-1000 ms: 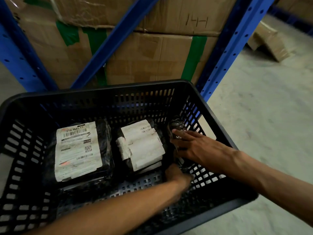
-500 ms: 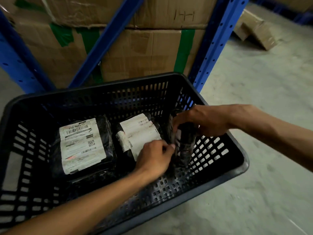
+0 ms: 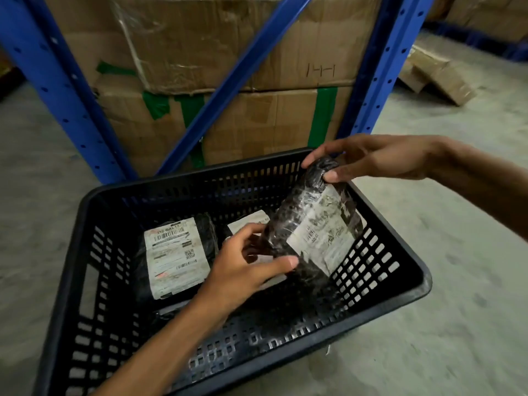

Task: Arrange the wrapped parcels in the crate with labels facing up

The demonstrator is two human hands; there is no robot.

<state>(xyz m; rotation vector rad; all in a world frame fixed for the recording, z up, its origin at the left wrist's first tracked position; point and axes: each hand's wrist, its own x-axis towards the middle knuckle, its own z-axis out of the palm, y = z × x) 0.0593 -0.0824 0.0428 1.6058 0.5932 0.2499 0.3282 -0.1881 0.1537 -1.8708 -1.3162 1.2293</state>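
Note:
A black slotted plastic crate (image 3: 400,307) stands on the concrete floor. Both hands hold a long black film-wrapped parcel (image 3: 288,218) tilted above the crate's right half, its white label (image 3: 323,232) turned up and to the right. My right hand (image 3: 371,158) grips its top end. My left hand (image 3: 245,267) grips its lower end. A flat black parcel (image 3: 177,255) lies on the crate floor at the left with its white label up. A second labelled parcel (image 3: 248,222) lies in the middle, mostly hidden behind the held parcel and my left hand.
Blue steel racking (image 3: 71,90) with a diagonal brace stands right behind the crate. Large cardboard boxes (image 3: 228,52) with green tape fill its lower bay. More cartons (image 3: 434,72) lie on the floor at the far right. Bare concrete floor (image 3: 457,281) surrounds the crate.
The long parcel has been lifted from the crate's right wall and tipped so its label shows. Both hands rose with it. The view has pulled back and up.

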